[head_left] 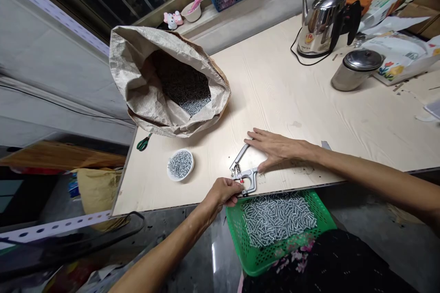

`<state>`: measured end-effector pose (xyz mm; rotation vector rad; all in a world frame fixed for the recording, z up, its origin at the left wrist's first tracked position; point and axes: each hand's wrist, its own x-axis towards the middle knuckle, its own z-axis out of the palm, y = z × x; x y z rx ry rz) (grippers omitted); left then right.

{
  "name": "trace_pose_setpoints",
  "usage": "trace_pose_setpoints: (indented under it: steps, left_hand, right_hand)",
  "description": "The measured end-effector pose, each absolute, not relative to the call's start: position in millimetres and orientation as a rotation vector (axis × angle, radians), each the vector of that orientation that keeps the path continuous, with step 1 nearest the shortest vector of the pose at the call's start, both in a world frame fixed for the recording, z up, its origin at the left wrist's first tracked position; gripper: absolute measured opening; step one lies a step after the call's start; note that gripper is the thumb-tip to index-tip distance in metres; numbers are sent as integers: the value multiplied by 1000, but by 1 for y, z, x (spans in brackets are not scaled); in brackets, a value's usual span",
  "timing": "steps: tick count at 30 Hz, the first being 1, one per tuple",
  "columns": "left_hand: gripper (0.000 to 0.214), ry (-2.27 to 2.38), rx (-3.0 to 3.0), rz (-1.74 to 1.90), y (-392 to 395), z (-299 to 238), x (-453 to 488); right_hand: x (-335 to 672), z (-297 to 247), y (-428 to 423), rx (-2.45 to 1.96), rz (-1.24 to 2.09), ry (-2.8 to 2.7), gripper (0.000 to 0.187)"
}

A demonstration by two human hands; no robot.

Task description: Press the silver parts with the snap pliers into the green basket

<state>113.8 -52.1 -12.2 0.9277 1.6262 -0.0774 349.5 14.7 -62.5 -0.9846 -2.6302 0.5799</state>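
At the table's front edge stands a small grey metal hand press (252, 178) with a lever (239, 155), a coil spring and a bit of red. My left hand (225, 191) is pinched at the press's front; whatever lies between its fingertips is hidden. My right hand (275, 146) rests with outstretched fingers at the lever's upper end, its thumb by the press body. Below the edge, a green plastic basket (240, 249) holds many small silvery screw-like metal pieces (278, 219). Left of the press, a white bowl (193, 167) contains similar pieces (179, 164).
A large open woven sack (137, 82) with more metal pieces stands at the back left. Green-handled scissors (143, 143) lie near the left edge. A steel kettle (321, 23), a lidded metal cup (357, 71) and printed packages (402, 55) occupy the back right.
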Motion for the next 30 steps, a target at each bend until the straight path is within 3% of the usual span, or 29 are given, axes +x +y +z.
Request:
trace_pose_setpoints:
  steps: [2,6,16,22,28,30]
  left_hand:
    - [28,1628,935,-75,-52,-12,115]
    - [28,1645,938,-79,-53,-11,116]
    - [38,1625,937,-50,-54,-12,115]
    - [29,1648,1011,-131,-54,-14,114]
    - [24,1725,2026,26,-62,-10,126]
    - [37,1549,2370,100,-58,-12,138]
  right_hand:
    - [357,-66,11,-966,626,-2637,103]
    - [363,-67,9,-962,650,-2620,101]
    - [357,-50,-7,-994,497,-2639,50]
    - [364,-39,-26,-1144,513,-2616,57]
    - [356,-24,-39,-1238,439,-2657,35]
    - [350,-24,-39,-1279,371,-2721,33]
